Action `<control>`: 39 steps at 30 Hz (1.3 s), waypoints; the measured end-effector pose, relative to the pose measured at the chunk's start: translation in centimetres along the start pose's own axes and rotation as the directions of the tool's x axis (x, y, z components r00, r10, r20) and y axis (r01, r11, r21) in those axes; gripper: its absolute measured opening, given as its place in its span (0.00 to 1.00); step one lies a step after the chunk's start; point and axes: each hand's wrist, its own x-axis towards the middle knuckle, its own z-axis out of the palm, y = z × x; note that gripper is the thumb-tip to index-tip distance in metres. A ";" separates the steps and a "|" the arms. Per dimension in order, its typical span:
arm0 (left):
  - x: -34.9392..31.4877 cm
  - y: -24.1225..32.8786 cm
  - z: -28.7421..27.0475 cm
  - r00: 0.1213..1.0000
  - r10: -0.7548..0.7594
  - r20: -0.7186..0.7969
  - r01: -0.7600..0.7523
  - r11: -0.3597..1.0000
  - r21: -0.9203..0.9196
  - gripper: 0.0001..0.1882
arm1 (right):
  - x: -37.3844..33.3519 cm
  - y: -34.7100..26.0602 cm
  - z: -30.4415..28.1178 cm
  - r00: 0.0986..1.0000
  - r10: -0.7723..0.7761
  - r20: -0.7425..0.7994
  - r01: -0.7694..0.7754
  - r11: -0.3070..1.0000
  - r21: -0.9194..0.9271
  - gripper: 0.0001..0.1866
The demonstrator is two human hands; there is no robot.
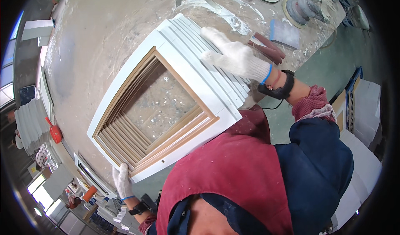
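A stack of white frames (183, 74) with brown inner edges lies on the worktable, each frame a little offset from the one above. Through their shared opening the dusty tabletop shows. At the stack's near left corner is my left hand (122, 181), in a white knitted glove, its thumb on the top frame's edge and its other fingers partly hidden. My right hand (237, 56), gloved the same way, rests along the stepped right side of the stack. Its fingers are stretched out, with the thumb apart from them.
On the worktable (96, 39), beyond my right hand, lie reddish-brown strips (266, 48), a blue-and-white block (285, 34) and a round sander-like tool (301, 10). A red-handled tool (54, 131) is at the left edge. White panels (363, 110) stand at the right.
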 end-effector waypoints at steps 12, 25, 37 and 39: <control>9.4 21.2 15.9 0.584 0.636 0.505 -0.716 0.110 0.689 0.50 | -5.4 3.8 1.6 0.976 -0.204 -0.071 0.211 0.972 0.109 0.47; 12.5 22.5 19.1 0.845 0.376 0.381 -0.519 0.402 0.754 0.31 | -5.1 2.7 1.1 0.952 -0.261 -0.163 0.266 0.964 0.012 0.49; 12.8 22.4 18.7 0.862 0.342 0.374 -0.501 0.458 0.735 0.32 | -4.5 3.4 1.7 0.943 -0.266 -0.199 0.268 0.963 -0.018 0.46; 12.6 22.3 18.6 0.850 0.368 0.377 -0.519 0.460 0.720 0.32 | -4.4 3.1 1.3 0.941 -0.286 -0.179 0.282 0.958 -0.048 0.45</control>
